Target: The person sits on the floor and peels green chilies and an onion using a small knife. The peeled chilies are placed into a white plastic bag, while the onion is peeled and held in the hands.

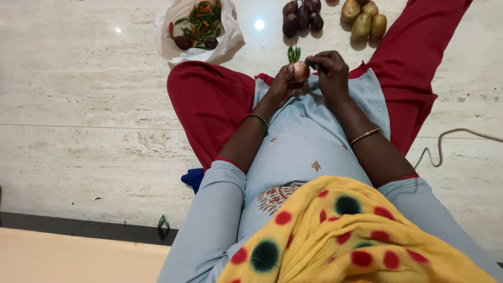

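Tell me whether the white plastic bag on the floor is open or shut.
Open: the white plastic bag gapes, showing green and red chillies inside.

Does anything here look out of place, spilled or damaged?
Little stands out. One small green scrap lies alone on the floor, far from the open white bag of chillies. A loose cord trails across the floor. The left hand holds an onion.

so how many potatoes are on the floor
4, clustered at the top edge right of centre: one upper left, one upper right, one lower left, one lower right. More may lie beyond the frame.
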